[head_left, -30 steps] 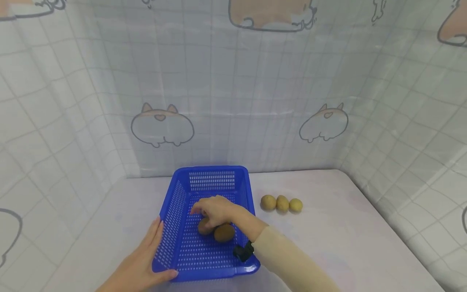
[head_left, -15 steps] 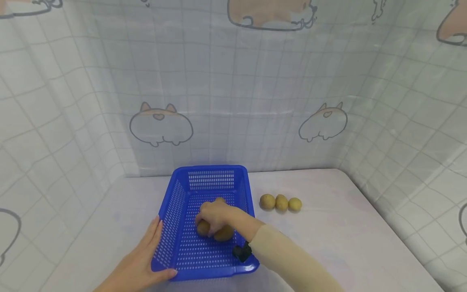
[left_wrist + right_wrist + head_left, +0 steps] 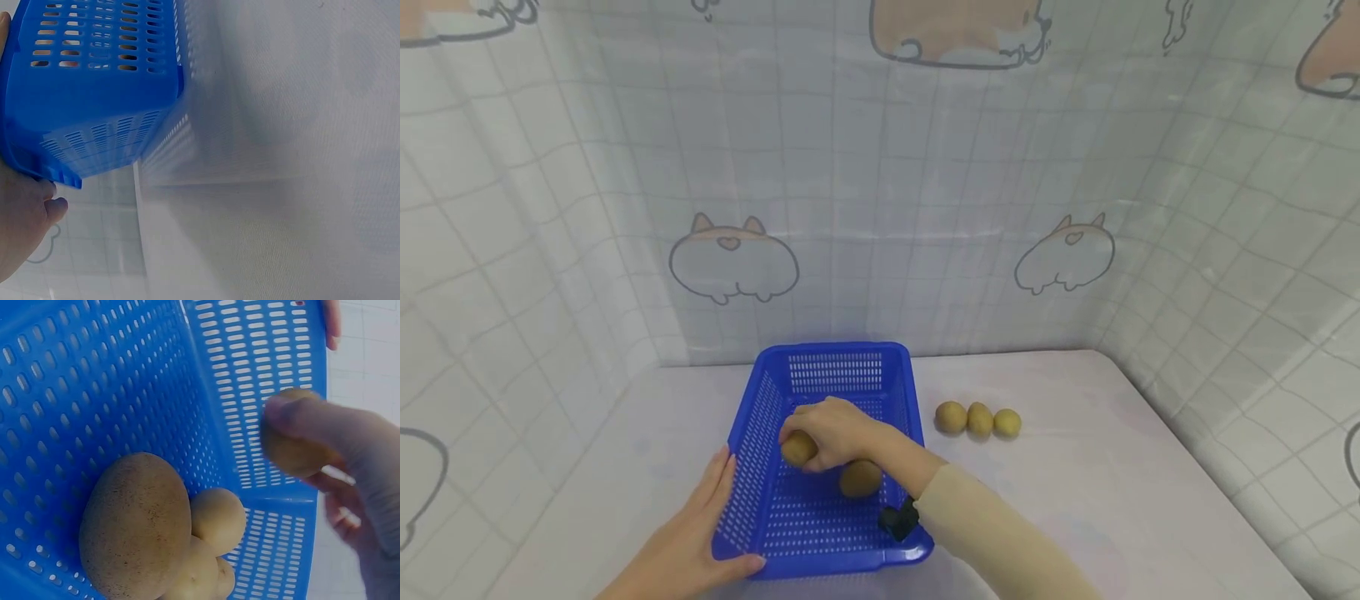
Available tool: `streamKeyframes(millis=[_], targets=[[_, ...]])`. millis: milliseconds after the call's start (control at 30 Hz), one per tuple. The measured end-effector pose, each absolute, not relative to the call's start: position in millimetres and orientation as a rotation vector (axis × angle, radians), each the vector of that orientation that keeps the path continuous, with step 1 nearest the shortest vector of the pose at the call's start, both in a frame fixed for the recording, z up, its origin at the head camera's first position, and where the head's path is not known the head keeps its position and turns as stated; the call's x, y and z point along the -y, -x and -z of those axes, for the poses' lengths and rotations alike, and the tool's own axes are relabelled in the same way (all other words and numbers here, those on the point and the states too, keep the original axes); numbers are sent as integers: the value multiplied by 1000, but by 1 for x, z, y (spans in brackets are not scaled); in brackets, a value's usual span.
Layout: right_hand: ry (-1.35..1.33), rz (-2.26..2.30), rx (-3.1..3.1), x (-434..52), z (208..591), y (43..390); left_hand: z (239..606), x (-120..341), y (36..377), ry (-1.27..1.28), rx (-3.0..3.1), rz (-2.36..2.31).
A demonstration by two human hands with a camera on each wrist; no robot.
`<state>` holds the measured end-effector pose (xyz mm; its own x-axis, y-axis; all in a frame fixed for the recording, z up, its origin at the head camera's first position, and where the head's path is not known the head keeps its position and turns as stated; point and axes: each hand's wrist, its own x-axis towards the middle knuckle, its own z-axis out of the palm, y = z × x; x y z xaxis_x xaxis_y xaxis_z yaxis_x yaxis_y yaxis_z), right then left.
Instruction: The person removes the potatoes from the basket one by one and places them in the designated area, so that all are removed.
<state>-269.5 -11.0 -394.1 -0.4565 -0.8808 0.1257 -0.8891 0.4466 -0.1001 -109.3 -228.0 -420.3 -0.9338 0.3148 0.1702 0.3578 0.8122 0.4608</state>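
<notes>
A blue perforated plastic basket (image 3: pixel 820 565) stands on the table. My left hand (image 3: pixel 688 533) rests at its near left corner, fingers along the left wall and thumb on the front rim. Inside the basket, my right hand (image 3: pixel 835 433) holds a brown potato (image 3: pixel 798 448) near the left side, apparently raised off the floor. That held potato (image 3: pixel 297 450) is slightly blurred in the right wrist view. A larger brown potato (image 3: pixel 860 479) lies on the basket floor. Several lighter, smaller potatoes (image 3: pixel 219 522) lie beyond it; my right hand hides them in the head view.
Three small yellowish potatoes (image 3: pixel 980 420) lie in a row on the pale table (image 3: pixel 1060 492), right of the basket. A black device (image 3: pixel 898 520) sits by my right wrist. White gridded curtains (image 3: pixel 880 250) with cartoon dogs enclose the table at the back and sides.
My right hand has reached down among the potatoes, gripped one and shifted it left, away from the larger one. My left hand and the basket have stayed in place.
</notes>
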Motion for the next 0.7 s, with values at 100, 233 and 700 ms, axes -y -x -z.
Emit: streamKeyframes(millis=[100, 233, 700], targets=[[-1583, -347, 2557, 10, 387, 268, 420, 228, 109, 534, 2919, 766], [-1539, -474, 2449, 9, 376, 265, 419, 227, 109, 518, 2944, 743], [-1438, -935, 2044, -12, 338, 263, 415, 225, 112, 430, 3064, 720]])
